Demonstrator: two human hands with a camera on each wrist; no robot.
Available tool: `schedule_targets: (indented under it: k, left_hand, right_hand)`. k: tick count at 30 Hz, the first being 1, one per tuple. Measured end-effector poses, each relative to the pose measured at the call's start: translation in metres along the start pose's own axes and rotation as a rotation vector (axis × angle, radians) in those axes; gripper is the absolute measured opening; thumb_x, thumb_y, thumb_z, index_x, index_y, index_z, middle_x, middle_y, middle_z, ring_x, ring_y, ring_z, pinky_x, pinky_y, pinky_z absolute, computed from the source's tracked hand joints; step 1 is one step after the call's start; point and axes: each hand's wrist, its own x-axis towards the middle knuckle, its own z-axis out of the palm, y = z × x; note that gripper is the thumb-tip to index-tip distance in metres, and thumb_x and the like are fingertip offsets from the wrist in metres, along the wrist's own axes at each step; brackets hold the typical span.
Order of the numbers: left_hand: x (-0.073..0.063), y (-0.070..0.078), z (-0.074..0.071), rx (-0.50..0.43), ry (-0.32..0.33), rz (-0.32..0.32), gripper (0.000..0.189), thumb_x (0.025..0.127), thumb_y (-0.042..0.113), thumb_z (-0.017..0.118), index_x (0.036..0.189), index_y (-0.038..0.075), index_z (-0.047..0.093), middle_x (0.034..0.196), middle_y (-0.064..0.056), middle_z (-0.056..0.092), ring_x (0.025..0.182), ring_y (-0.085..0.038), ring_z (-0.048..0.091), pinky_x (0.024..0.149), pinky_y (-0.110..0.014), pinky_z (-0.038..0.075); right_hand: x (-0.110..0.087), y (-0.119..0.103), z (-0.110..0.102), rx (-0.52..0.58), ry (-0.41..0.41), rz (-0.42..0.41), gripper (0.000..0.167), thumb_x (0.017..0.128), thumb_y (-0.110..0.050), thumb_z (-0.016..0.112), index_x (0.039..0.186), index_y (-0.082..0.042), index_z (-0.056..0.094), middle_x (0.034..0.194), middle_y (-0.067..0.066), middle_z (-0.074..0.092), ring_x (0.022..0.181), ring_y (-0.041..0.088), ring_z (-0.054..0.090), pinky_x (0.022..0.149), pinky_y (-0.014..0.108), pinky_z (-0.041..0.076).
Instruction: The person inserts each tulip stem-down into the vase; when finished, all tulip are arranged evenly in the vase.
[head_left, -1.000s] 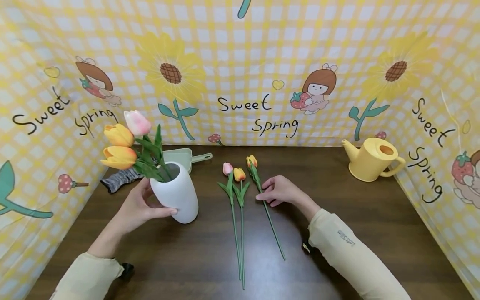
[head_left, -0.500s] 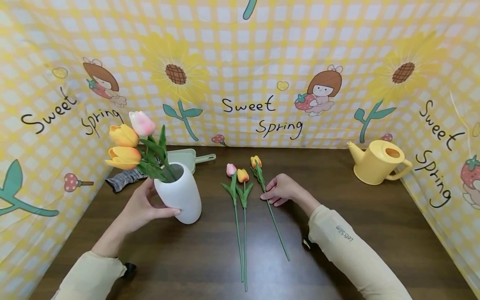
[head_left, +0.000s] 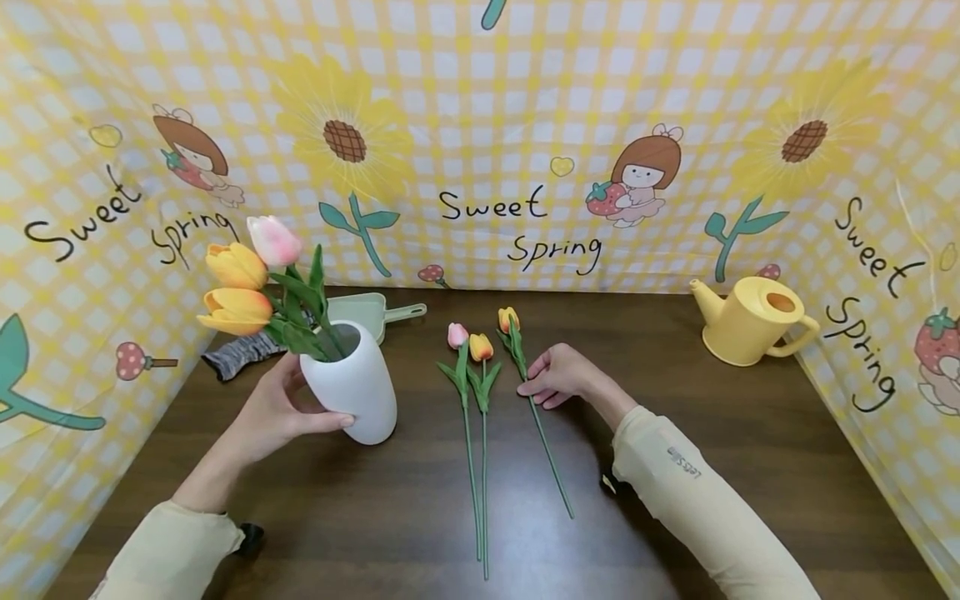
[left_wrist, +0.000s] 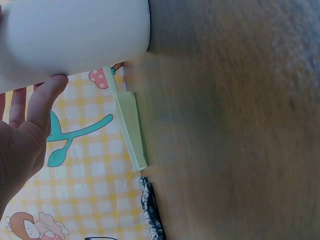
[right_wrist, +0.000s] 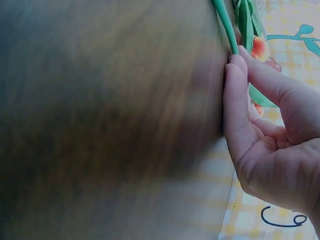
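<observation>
My left hand grips a white vase around its side, thumb across the front. Two yellow-orange tulips and one pink-white tulip lean left out of the vase's mouth. In the left wrist view the vase fills the upper left corner. My right hand pinches the green stem of a yellow tulip lying on the table, just below its leaves. The right wrist view shows this stem between thumb and index fingertip. Left of it lie a pink tulip and another yellow tulip.
At the back right stands a yellow watering can. Behind the vase lie a pale green dustpan and a grey knitted cloth item. A checked, printed cloth walls the dark wooden table at the back and sides.
My right fingers have closed in on the yellow tulip's stem. The left hand and vase keep their place; the whole view shifts slightly with the head.
</observation>
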Motion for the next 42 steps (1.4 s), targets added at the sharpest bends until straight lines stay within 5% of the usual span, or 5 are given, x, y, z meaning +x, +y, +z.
schedule_targets:
  k: [31, 42]
  left_hand:
    - [0.003, 0.001, -0.001, -0.014, -0.012, 0.002, 0.093, 0.068, -0.008, 0.091, 0.145, 0.014, 0.045, 0.130, -0.010, 0.059, 0.114, -0.019, 0.061, 0.074, -0.041, 0.064]
    - [0.002, 0.000, 0.000, -0.020, -0.014, 0.006, 0.093, 0.067, -0.008, 0.091, 0.146, 0.013, 0.045, 0.130, -0.010, 0.059, 0.114, -0.019, 0.062, 0.073, -0.041, 0.064]
  right_hand:
    - [-0.002, 0.000, -0.003, 0.037, -0.002, 0.000, 0.029, 0.084, -0.006, 0.083, 0.101, 0.002, 0.062, 0.079, 0.010, 0.069, 0.064, 0.018, 0.068, 0.061, 0.036, 0.064]
    - [-0.002, 0.004, -0.013, 0.061, -0.088, 0.008, 0.029, 0.086, -0.008, 0.081, 0.104, 0.002, 0.060, 0.081, 0.012, 0.069, 0.064, 0.019, 0.068, 0.063, 0.039, 0.064]
